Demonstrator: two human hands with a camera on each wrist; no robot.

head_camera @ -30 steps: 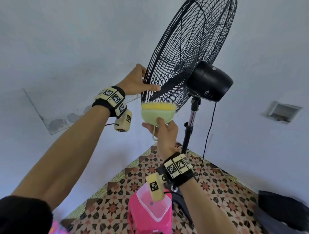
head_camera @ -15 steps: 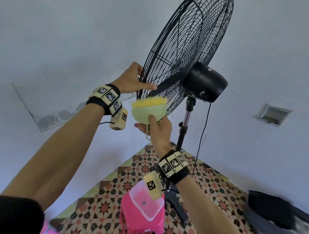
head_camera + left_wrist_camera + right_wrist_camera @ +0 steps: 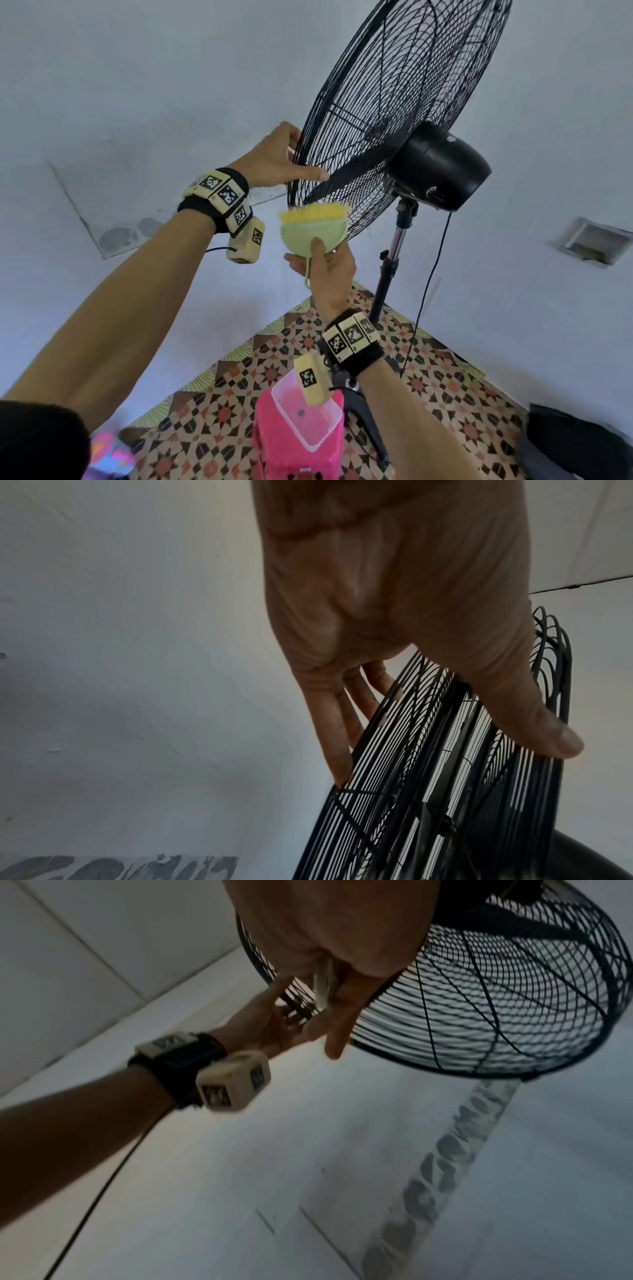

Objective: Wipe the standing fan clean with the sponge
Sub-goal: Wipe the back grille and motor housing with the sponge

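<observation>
The black standing fan's wire cage (image 3: 394, 102) tilts upward on its pole (image 3: 394, 253), with the motor housing (image 3: 442, 168) behind it. My left hand (image 3: 277, 157) pinches the cage's lower left rim, thumb (image 3: 534, 718) on the rear grille and fingers (image 3: 342, 723) on the front side. My right hand (image 3: 325, 263) holds a green half-round sponge (image 3: 313, 229) from below. Its yellow bristly top touches the bottom rim of the cage. In the right wrist view only the sponge's pale edge (image 3: 323, 985) shows between my fingers, below the cage (image 3: 496, 1001).
Below my right wrist a clear plastic tub (image 3: 308, 418) sits on a pink stool (image 3: 294, 452) on the patterned tile floor. The fan's black cord (image 3: 428, 291) hangs beside the pole. A dark bag (image 3: 575, 442) lies at the lower right. Pale walls stand close behind the fan.
The sponge has slid a little to the left along the cage's bottom rim. My left hand keeps its hold on the rim.
</observation>
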